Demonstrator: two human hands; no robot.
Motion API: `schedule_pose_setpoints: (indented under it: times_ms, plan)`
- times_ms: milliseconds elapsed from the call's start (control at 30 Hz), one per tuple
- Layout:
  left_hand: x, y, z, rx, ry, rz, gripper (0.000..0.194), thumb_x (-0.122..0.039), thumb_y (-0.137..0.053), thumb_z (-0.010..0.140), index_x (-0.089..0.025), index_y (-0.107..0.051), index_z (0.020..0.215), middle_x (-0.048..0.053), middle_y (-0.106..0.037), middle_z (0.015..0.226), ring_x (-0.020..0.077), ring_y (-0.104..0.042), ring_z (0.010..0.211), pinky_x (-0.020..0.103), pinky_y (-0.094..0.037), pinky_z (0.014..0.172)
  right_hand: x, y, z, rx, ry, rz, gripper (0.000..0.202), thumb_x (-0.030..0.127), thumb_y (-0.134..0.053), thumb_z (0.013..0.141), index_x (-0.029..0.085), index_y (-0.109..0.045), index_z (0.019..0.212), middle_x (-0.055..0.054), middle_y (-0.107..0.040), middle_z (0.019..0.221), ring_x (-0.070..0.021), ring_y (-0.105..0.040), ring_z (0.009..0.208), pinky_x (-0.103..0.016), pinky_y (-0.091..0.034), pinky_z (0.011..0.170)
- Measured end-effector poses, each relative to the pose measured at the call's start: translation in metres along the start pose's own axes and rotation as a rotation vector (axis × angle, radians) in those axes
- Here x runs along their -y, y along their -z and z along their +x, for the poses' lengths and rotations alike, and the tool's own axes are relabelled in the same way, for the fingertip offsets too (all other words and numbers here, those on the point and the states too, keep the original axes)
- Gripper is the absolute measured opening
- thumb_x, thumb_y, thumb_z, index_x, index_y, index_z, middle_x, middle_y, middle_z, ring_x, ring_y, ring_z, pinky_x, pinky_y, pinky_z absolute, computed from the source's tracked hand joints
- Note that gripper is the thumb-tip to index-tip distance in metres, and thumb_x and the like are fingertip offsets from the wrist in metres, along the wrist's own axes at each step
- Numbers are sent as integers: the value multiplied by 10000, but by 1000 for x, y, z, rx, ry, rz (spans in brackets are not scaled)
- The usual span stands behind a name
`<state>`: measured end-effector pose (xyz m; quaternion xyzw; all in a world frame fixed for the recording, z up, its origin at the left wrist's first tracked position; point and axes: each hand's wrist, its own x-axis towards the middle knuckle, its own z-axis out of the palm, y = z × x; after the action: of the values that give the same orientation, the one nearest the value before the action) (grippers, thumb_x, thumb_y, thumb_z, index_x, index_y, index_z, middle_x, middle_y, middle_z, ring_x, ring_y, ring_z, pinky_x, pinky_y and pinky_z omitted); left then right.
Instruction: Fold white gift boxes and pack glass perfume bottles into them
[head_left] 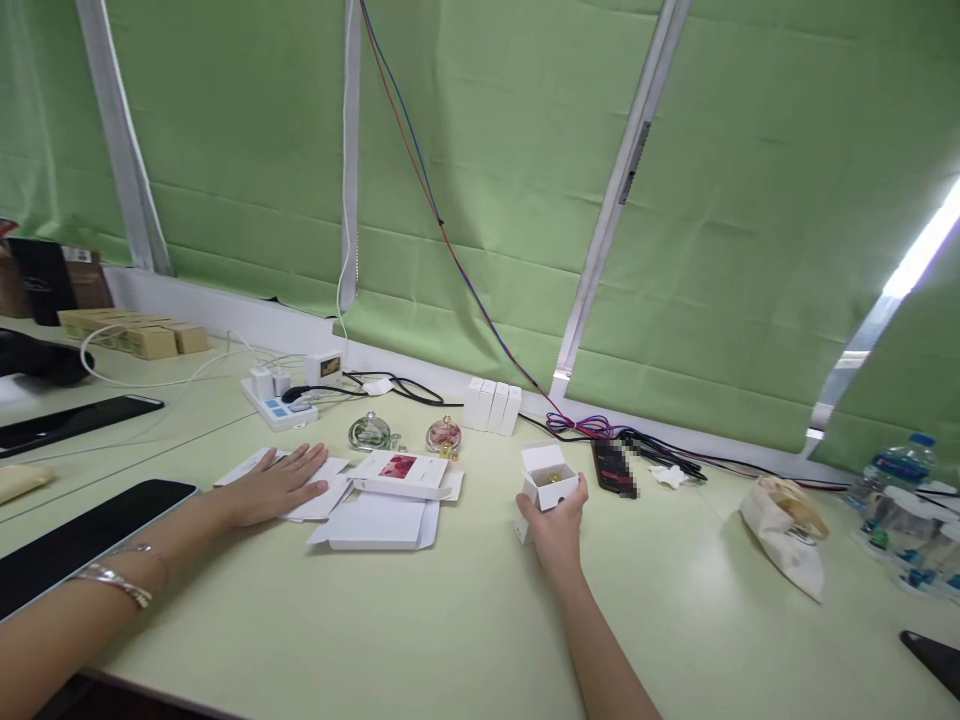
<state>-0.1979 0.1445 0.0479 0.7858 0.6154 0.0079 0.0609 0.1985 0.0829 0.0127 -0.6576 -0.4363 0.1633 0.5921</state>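
Note:
My left hand (289, 484) lies flat, fingers spread, on white flattened cardboard (330, 497) on the table. In my right hand (559, 525) is a small white box (541, 462), upright with its top flap raised; something yellowish shows inside the opening. Between the hands lie a white box with a red picture (405, 472) and an unfolded white carton (375, 524). Behind them stand a round green glass bottle (369, 432) and a round pink glass bottle (443, 437), with small yellow pieces beside the pink one.
Several small white boxes (492, 405) stand in a row near the wall. A power strip (279, 405) and cables are at back left. Black cables (660, 455) and a cloth pouch (784, 530) lie to the right. A large phone-like slab (82, 535) lies under my left forearm.

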Motion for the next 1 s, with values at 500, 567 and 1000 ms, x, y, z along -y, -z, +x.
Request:
schedule_pose_setpoints:
  times_ms: [500, 567, 1000]
  plan:
    - [-208, 56, -9, -503, -661, 17, 322, -202, -353, 927, -225, -624, 1098, 36, -672, 1067, 201, -561, 1042, 331, -394, 924, 7, -32, -33, -95, 30, -74, 996, 374, -688, 560, 115, -153, 1359, -248, -401, 1329, -401, -425, 1186, -531, -352, 935]
    - [-244, 61, -2, -443, -741, 107, 285, -104, -443, 865, -228, -654, 1013, 48, -679, 976, 210, -583, 941, 329, -421, 811, 8, -31, -33, -74, 65, -88, 981, 352, -688, 555, 104, -165, 1347, -247, -432, 1299, -392, -442, 1174, -521, -354, 937]
    - [-244, 33, 31, -335, -758, -65, 85, -240, -571, 790, -207, -632, 839, 42, -534, 957, 174, -592, 815, 254, -461, 658, 4, 5, -4, 113, 661, -484, 839, 297, -600, 627, 146, -206, 1352, -182, -512, 1219, -345, -484, 1103, -492, -352, 882]
